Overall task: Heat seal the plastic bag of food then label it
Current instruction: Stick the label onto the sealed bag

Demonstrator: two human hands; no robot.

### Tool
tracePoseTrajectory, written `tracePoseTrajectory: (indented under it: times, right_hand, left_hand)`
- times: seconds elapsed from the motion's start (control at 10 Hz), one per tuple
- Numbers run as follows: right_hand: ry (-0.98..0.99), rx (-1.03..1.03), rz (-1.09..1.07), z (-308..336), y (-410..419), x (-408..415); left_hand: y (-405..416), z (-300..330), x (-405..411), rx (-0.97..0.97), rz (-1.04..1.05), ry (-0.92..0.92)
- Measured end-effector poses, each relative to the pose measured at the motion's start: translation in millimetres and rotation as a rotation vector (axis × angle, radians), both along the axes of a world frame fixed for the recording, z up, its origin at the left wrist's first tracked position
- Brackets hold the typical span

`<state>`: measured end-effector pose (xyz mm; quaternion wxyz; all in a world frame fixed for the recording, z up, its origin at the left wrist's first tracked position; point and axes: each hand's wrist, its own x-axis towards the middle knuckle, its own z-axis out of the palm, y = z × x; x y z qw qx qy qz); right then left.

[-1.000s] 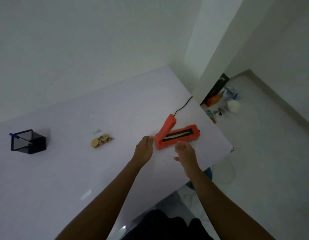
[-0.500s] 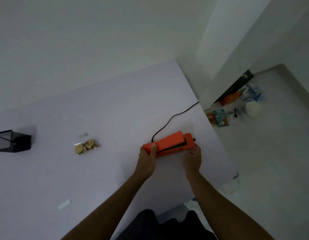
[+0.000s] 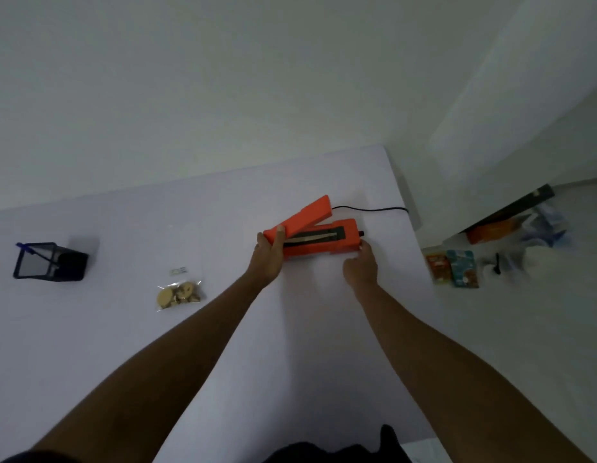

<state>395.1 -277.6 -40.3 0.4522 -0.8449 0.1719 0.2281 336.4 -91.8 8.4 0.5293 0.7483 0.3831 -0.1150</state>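
Note:
An orange heat sealer (image 3: 324, 243) lies on the white table (image 3: 123, 329) near its right edge, its lid raised at an angle so the dark sealing strip shows. My left hand (image 3: 268, 259) grips the sealer's left end, thumb on the hinge side. My right hand (image 3: 360, 265) holds the front right corner of its base. A clear plastic bag of round golden food pieces (image 3: 178, 294) lies flat to the left, apart from both hands. A small white label (image 3: 178, 271) sits just behind the bag.
A black mesh pen holder (image 3: 50, 262) with a blue pen stands at the far left. The sealer's black cord (image 3: 370, 208) runs off the table's right edge. Packets and clutter (image 3: 457, 267) lie on the floor to the right.
The sealer's lid, nearly down half a second ago, now stands raised again. Both hands still hold the sealer at its ends; the view has shifted.

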Motion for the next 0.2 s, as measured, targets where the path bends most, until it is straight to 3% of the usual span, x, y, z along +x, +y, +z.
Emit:
tracePoseTrajectory:
  times: [0.2]
  right_hand:
    - [0.040, -0.024, 0.118, 13.7, -4.4, 15.4]
  left_hand:
    - [12.6, 6.7, 12.9, 0.019, -0.063, 0.051]
